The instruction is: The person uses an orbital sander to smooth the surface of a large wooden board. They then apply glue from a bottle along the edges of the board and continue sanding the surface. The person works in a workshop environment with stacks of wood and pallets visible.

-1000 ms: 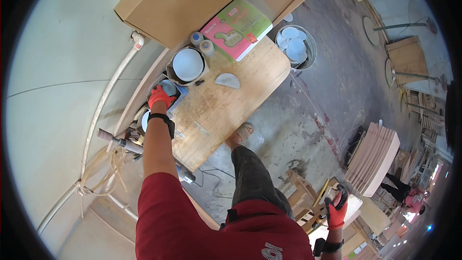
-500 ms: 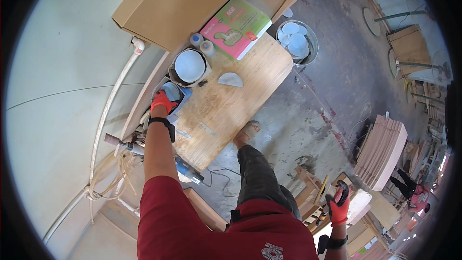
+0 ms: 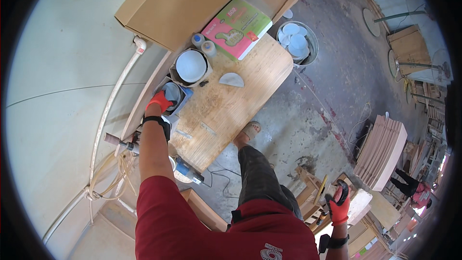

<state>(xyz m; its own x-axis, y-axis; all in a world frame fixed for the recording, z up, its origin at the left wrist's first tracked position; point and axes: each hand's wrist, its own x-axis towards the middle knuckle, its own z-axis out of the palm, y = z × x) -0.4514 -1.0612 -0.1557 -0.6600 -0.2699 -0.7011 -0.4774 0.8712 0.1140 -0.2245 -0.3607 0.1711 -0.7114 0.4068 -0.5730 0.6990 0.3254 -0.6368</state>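
Note:
My left hand [image 3: 160, 100], in a red glove with dark fingertips, reaches into a small box [image 3: 185, 97] at the table's left edge. Its thumb lies against the grey-blue discs [image 3: 172, 92] stacked there; the other fingers are mostly hidden. My right hand [image 3: 340, 208], gloved in red and black, is low at the right, away from the table. Its dark fingers curl beside a pale thing with a yellow edge [image 3: 323, 188], which I cannot make out clearly. Another box beside the first holds white discs [image 3: 190, 66]. A half-round white disc [image 3: 231, 80] lies on the wooden tabletop [image 3: 226, 110].
Two bottles [image 3: 203, 44] and a pink-green carton [image 3: 237, 28] stand at the table's far end. A blue power tool [image 3: 188, 169] sits by its near corner. A metal bucket of discs [image 3: 313, 43], stacked boards [image 3: 381, 150] and another person [image 3: 417, 193] are to the right.
My left hand has shifted slightly left and its thumb shows more, uncovering more of the discs in the box. My right hand has hardly moved.

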